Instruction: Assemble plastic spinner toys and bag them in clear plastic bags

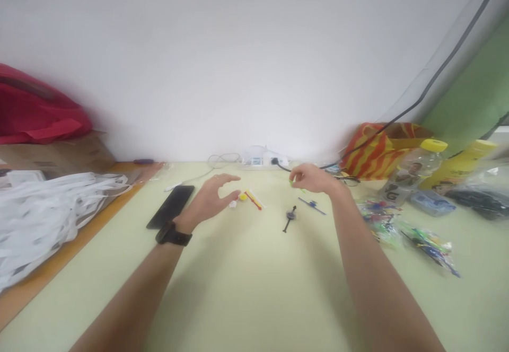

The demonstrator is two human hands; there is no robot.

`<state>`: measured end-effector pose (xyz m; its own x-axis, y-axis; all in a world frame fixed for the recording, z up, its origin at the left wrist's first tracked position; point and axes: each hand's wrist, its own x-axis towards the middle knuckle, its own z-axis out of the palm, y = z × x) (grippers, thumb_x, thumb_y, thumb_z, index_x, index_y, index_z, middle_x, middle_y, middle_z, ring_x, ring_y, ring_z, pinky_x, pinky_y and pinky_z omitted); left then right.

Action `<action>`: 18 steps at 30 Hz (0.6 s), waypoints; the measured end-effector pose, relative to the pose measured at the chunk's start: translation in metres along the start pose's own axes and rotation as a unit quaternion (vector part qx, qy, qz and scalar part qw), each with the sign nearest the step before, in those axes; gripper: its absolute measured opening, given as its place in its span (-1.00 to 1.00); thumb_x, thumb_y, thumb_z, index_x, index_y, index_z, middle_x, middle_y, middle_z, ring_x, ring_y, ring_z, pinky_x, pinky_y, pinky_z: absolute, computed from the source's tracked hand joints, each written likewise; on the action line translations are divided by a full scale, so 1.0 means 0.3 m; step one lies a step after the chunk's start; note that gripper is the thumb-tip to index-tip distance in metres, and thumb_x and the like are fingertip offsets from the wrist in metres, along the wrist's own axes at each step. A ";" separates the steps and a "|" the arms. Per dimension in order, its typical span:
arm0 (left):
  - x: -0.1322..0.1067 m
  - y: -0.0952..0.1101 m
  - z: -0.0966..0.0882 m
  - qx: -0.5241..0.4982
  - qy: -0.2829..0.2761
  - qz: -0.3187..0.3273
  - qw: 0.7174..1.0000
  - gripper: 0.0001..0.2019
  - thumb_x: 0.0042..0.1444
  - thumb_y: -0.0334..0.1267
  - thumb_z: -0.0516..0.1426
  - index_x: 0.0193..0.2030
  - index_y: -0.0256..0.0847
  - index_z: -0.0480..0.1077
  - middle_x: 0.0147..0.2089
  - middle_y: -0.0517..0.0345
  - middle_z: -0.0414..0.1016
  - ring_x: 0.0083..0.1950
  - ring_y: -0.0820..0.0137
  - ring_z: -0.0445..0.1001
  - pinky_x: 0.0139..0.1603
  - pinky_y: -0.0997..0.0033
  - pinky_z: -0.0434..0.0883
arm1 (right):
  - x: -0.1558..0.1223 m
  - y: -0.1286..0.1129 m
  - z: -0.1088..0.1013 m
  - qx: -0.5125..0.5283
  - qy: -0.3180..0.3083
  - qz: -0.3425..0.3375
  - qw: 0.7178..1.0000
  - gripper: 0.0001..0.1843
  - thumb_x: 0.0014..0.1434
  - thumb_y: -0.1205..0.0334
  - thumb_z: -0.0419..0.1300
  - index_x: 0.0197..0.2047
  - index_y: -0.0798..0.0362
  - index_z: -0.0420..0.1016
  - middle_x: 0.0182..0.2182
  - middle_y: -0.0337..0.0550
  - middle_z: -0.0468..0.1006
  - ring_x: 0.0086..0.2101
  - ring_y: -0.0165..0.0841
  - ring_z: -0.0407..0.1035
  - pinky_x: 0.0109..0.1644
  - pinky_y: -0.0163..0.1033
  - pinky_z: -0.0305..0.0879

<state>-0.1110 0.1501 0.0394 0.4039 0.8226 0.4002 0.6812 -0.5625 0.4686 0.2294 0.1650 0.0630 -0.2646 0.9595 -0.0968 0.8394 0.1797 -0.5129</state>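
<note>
My left hand (212, 198), with a black watch (174, 234) on the wrist, hovers with thumb and fingers apart and holds nothing. Close to its thumb lie a yellow round piece (242, 196), a thin red-tipped plastic stick (253, 201) and a small white piece (233, 204). My right hand (308, 178) is closed in a pinch on a small yellow-green plastic piece (293, 183), mostly hidden by the fingers. Below that hand are a dark blue stick-like part (312, 204) and a black part with a round middle and arrow-like tip (290, 218).
A black phone (170, 206) lies left of my left hand. White straps (47, 219) are heaped at the far left. Bags of coloured parts (431, 246), a bottle (413, 172) and a striped bag (377, 150) stand right. A power strip (260, 159) sits against the wall.
</note>
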 end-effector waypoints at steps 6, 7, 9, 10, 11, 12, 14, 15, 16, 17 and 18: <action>0.011 0.149 -0.003 -0.084 0.010 0.035 0.996 -0.56 0.26 0.05 0.18 0.22 -0.04 0.45 0.16 0.04 0.57 0.09 0.19 0.54 -0.03 0.27 0.55 | 0.029 -0.187 0.104 0.344 -0.007 -0.154 0.926 -0.89 0.10 0.35 0.22 -0.25 0.06 0.42 -0.39 -0.20 0.55 -0.37 -0.38 0.45 -0.25 -0.30 0.41; 0.010 0.164 0.000 -0.097 0.008 0.047 0.994 -0.60 0.27 0.02 0.18 0.18 -0.05 0.46 0.12 0.04 0.58 0.07 0.21 0.55 -0.05 0.29 0.55 | 0.032 -0.218 0.126 0.371 -0.022 -0.175 0.912 -0.91 0.09 0.35 0.20 -0.27 0.05 0.41 -0.41 -0.23 0.53 -0.39 -0.39 0.43 -0.27 -0.31 0.39; 0.011 0.178 0.007 -0.114 0.006 0.063 0.991 -0.72 0.29 -0.06 0.18 0.05 -0.10 0.52 0.01 0.06 0.62 -0.03 0.27 0.59 -0.06 0.33 0.54 | 0.036 -0.266 0.165 0.397 -0.035 -0.192 0.897 -0.93 0.08 0.34 0.17 -0.31 0.03 0.36 -0.46 -0.28 0.49 -0.44 -0.42 0.37 -0.34 -0.33 0.32; 0.011 0.177 0.009 -0.122 0.007 0.064 0.990 -0.77 0.29 -0.10 0.18 -0.02 -0.14 0.53 -0.05 0.07 0.63 -0.09 0.30 0.60 -0.07 0.35 0.54 | 0.037 -0.282 0.180 0.402 -0.035 -0.191 0.895 -0.93 0.08 0.33 0.16 -0.32 0.02 0.34 -0.49 -0.31 0.45 -0.46 -0.43 0.33 -0.38 -0.35 0.27; 0.011 0.172 0.011 -0.129 0.005 0.060 0.990 -0.80 0.28 -0.12 0.18 -0.08 -0.16 0.53 -0.10 0.07 0.63 -0.13 0.32 0.60 -0.09 0.37 0.54 | 0.038 -0.292 0.193 0.403 -0.036 -0.185 0.896 -0.94 0.09 0.31 0.15 -0.32 0.01 0.31 -0.51 -0.33 0.42 -0.48 -0.44 0.30 -0.41 -0.36 0.23; 0.010 0.166 0.011 -0.135 -0.001 0.053 0.989 -0.81 0.28 -0.14 0.19 -0.12 -0.18 0.53 -0.13 0.08 0.63 -0.17 0.33 0.61 -0.12 0.38 0.53 | 0.038 -0.297 0.205 0.399 -0.038 -0.175 0.899 -0.94 0.11 0.29 0.14 -0.32 0.01 0.30 -0.51 -0.34 0.40 -0.48 -0.43 0.28 -0.43 -0.36 0.20; 0.007 0.153 0.012 -0.140 -0.028 0.036 0.989 -0.83 0.27 -0.14 0.19 -0.17 -0.20 0.51 -0.20 0.10 0.63 -0.20 0.34 0.61 -0.16 0.40 0.52 | 0.042 -0.296 0.224 0.369 -0.048 -0.151 0.916 -0.96 0.16 0.24 0.10 -0.30 0.00 0.29 -0.48 -0.33 0.37 -0.47 -0.42 0.26 -0.45 -0.36 0.18; 0.004 0.148 0.014 -0.137 -0.045 0.030 0.989 -0.83 0.27 -0.15 0.18 -0.20 -0.20 0.49 -0.23 0.11 0.62 -0.22 0.35 0.60 -0.17 0.40 0.51 | 0.044 -0.291 0.233 0.346 -0.057 -0.137 0.926 -0.95 0.19 0.23 0.08 -0.30 0.00 0.30 -0.46 -0.31 0.36 -0.46 -0.42 0.26 -0.45 -0.36 0.18; 0.001 0.144 0.017 -0.130 -0.061 0.026 0.989 -0.84 0.27 -0.15 0.18 -0.23 -0.20 0.47 -0.26 0.13 0.61 -0.24 0.36 0.59 -0.19 0.41 0.50 | 0.047 -0.286 0.242 0.322 -0.065 -0.126 0.936 -0.93 0.21 0.22 0.06 -0.29 0.00 0.31 -0.45 -0.30 0.35 -0.45 -0.41 0.26 -0.45 -0.36 0.19; -0.002 0.141 0.023 -0.119 -0.073 0.025 0.990 -0.84 0.27 -0.16 0.17 -0.27 -0.19 0.44 -0.29 0.16 0.59 -0.27 0.37 0.57 -0.22 0.42 0.49 | 0.051 -0.280 0.253 0.302 -0.073 -0.117 0.943 -0.92 0.23 0.22 0.04 -0.30 0.01 0.31 -0.44 -0.29 0.35 -0.45 -0.42 0.26 -0.44 -0.36 0.20; -0.004 0.139 0.030 -0.107 -0.082 0.024 0.991 -0.84 0.25 -0.18 0.17 -0.31 -0.19 0.41 -0.33 0.18 0.57 -0.30 0.39 0.55 -0.25 0.43 0.47 | 0.054 -0.275 0.263 0.288 -0.079 -0.111 0.948 -0.90 0.24 0.23 0.03 -0.31 0.01 0.31 -0.44 -0.28 0.34 -0.45 -0.42 0.26 -0.44 -0.36 0.20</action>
<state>-0.0777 0.1264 0.0514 0.5383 0.7868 0.3018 0.5202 -0.5920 0.6155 0.1182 0.1485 0.0365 -0.5101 0.8594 -0.0351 0.3682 0.1813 -0.9119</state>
